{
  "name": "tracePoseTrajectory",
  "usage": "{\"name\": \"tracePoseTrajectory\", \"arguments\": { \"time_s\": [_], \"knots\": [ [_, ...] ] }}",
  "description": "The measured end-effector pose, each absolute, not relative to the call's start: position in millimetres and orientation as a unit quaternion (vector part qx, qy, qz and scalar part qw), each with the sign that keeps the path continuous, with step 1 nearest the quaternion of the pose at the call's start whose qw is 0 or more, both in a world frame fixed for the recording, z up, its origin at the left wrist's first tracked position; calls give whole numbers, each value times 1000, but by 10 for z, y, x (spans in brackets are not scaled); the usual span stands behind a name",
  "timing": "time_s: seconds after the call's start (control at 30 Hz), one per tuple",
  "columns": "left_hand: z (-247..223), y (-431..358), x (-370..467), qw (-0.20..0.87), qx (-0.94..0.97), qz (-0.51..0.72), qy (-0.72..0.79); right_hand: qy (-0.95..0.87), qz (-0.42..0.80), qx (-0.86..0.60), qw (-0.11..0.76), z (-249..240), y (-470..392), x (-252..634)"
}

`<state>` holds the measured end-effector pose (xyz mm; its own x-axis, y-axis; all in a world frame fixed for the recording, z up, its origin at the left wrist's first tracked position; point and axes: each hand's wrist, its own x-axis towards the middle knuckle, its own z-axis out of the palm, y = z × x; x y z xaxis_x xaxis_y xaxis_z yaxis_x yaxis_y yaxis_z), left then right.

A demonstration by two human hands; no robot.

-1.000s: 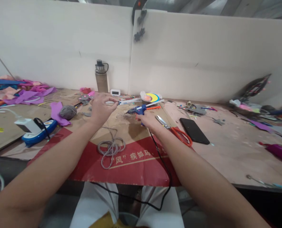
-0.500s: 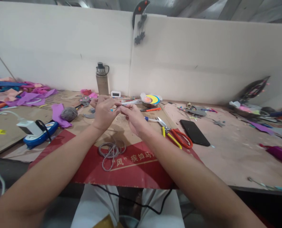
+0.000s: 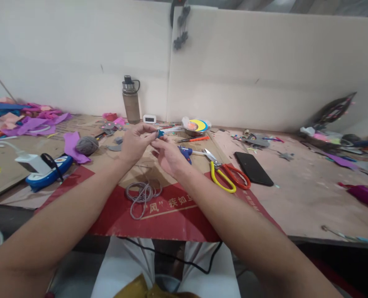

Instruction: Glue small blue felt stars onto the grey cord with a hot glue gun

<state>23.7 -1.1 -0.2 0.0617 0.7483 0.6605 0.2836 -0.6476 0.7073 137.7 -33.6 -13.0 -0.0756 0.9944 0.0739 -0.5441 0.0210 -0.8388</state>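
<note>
1. The fingers hide most of the small blue piece (image 3: 160,133), so I cannot tell its whole shape.
2. The right hand (image 3: 168,157) covers part of the blue plastic glue gun (image 3: 186,154) lying behind it.
3. The small blue piece is up over the table, at the fingertips of the left hand (image 3: 135,142). The bit that shows looks dark blue with a pointy edge.
4. The left thumb and fingers pinch it. The right fingers are bent close beside it; I cannot tell if they grip it too.
5. Soft grey string (image 3: 143,192) lies in messy loops on the red and brown cardboard sheet (image 3: 115,219).
6. A fuzzy round grey yarn ball (image 3: 87,145) sits to the left.
7. Metal scissors with red handles (image 3: 226,169) lie touching a tool with curvy yellow handles (image 3: 227,179).
</note>
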Motion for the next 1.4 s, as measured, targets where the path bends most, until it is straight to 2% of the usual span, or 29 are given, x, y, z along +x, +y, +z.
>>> {"name": "tracePoseTrajectory", "arguments": {
  "time_s": [0.13, 0.23, 0.4, 0.5, 0.6, 0.83, 0.97, 1.07, 1.2, 1.4],
  "knots": [
    [-8, 37, 229, 230, 667, 599, 378, -403, 628, -289, 599, -109, -381, 1418],
    [-27, 100, 201, 243, 648, 613, 382, -415, 596, -332, 602, -108, -419, 1464],
    [-45, 133, 189, 270, 648, 603, 379, -532, 423, -430, 594, -127, -380, 1536],
    [-28, 86, 200, 241, 666, 585, 395, -591, 319, -457, 583, -113, -373, 1572],
    [3, 17, 214, 208, 683, 566, 412, -610, 273, -470, 576, -103, -388, 1597],
    [37, -63, 252, 257, 675, 554, 414, -605, 357, -418, 576, -210, -285, 1590],
    [58, -83, 276, 296, 664, 552, 408, -506, 479, -382, 607, -216, -263, 1562],
    [72, -91, 283, 301, 663, 550, 409, -459, 516, -395, 606, -175, -293, 1562],
    [62, -75, 269, 280, 678, 546, 405, -488, 499, -397, 596, -137, -339, 1565],
    [61, -83, 256, 243, 703, 535, 401, -566, 391, -425, 589, -144, -352, 1582]
  ]
}}
